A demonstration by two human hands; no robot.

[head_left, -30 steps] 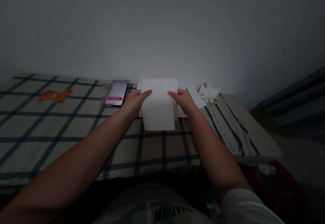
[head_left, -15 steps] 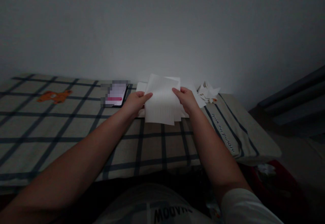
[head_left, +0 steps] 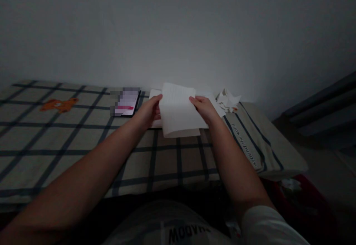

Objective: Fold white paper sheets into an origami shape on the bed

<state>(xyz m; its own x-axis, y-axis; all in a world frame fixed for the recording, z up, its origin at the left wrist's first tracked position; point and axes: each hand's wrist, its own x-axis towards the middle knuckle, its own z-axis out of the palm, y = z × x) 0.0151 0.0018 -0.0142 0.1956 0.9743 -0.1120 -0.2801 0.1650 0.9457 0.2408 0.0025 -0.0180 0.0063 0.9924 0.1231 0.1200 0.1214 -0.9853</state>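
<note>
Both hands stand apart, clamped on opposite side edges of a faintly lined white sheet of paper [head_left: 178, 108], which is held between them above the near side of a checked cloth [head_left: 122, 167]. From the left, an orange bear-shaped piece [head_left: 59, 105] lies flat on that cloth, well apart from the hands. Next comes a smartphone [head_left: 129, 102] with a lit screen, partly pixelated, near the left hand [head_left: 148, 113]. That hand has its thumb at the sheet's upper left edge, its fingers curled beside and behind it. Under and behind the sheet, white paper [head_left: 155, 92] shows on the cloth. The sheet's lower edge bows, and another paper edge pokes out at its lower right; in this dim light it could be a fold or a second leaf. The right hand [head_left: 204, 108] pinches the opposite edge, thumb on top. Just beyond it lies a flat white page [head_left: 219, 106], and beside that a heap of crumpled paper scraps [head_left: 228, 99], near the cloth's printed words "Around the world" [head_left: 244, 145]. Farther right and lower, a red container [head_left: 314, 197] holds something whitish, and grey folds of fabric [head_left: 325, 111] hang at the far right
</note>
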